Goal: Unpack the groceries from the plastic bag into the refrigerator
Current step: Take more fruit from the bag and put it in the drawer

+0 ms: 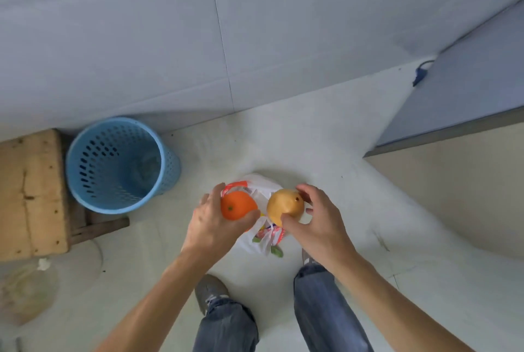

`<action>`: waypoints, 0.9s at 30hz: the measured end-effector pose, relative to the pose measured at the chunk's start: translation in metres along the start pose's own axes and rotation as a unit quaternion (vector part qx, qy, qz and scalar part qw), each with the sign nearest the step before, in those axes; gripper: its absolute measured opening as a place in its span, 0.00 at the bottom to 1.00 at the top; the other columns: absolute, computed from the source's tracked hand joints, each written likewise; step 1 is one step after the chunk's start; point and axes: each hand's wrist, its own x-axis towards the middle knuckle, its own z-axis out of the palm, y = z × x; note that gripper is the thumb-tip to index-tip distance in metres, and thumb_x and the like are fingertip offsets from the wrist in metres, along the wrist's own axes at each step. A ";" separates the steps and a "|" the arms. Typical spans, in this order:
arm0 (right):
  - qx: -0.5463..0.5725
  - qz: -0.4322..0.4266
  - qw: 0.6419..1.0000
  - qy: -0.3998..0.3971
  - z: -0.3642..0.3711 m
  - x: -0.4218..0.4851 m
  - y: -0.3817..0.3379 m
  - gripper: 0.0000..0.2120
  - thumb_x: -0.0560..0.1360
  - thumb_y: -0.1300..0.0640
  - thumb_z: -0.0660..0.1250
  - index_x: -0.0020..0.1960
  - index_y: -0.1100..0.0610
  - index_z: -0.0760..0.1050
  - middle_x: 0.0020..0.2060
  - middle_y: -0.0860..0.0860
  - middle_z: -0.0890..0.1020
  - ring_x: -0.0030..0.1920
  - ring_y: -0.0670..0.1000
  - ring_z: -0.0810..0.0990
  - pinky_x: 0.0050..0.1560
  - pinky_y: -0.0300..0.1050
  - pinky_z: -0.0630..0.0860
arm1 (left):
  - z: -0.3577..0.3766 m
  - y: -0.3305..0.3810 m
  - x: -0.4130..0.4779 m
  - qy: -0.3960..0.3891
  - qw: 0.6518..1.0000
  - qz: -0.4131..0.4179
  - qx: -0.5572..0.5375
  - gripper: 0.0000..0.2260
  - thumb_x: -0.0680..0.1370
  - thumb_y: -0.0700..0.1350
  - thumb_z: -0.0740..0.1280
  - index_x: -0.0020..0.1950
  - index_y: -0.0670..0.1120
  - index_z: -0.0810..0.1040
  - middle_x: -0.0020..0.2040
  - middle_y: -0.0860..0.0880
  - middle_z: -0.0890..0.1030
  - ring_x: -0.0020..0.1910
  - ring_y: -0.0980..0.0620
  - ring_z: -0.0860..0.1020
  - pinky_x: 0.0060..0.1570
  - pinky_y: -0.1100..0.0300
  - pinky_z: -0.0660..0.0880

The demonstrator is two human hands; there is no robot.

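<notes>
Below, left hand [210, 223] gripping orange [237, 205], right hand [318, 222] gripping pear [284, 205], bag [263, 184] partly hidden.

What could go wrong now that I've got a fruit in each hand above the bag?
Both hands are full: the left hand grips the orange and the right hand holds the pear, so opening any door may mean juggling. The pear seems held rather lightly; it could slip and bruise on the hard floor. The plastic bag lies slack right by your feet, so you might step on what is left inside.
</notes>
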 end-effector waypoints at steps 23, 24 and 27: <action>0.110 -0.148 0.956 0.230 -0.371 -0.354 -0.194 0.31 0.70 0.53 0.75 0.71 0.45 0.69 0.57 0.42 0.78 0.55 0.39 0.77 0.59 0.38 0.72 | -0.173 0.384 -0.363 0.016 0.924 0.381 -0.030 0.26 0.66 0.59 0.71 0.63 0.57 0.74 0.56 0.55 0.76 0.55 0.53 0.76 0.51 0.62 0.72; 0.105 -0.157 0.953 0.235 -0.390 -0.363 -0.193 0.32 0.70 0.54 0.75 0.71 0.46 0.70 0.57 0.43 0.78 0.56 0.40 0.77 0.60 0.39 0.72 | -0.170 0.398 -0.379 0.024 0.916 0.399 -0.032 0.27 0.65 0.60 0.71 0.64 0.58 0.74 0.58 0.55 0.74 0.56 0.53 0.76 0.52 0.61 0.74; 0.089 -0.189 0.941 0.267 -0.446 -0.389 -0.188 0.30 0.69 0.54 0.76 0.69 0.49 0.73 0.58 0.44 0.79 0.57 0.43 0.77 0.61 0.39 0.73 | -0.154 0.440 -0.422 0.032 0.895 0.442 -0.048 0.30 0.62 0.62 0.70 0.64 0.60 0.74 0.59 0.54 0.70 0.56 0.53 0.76 0.54 0.59 0.77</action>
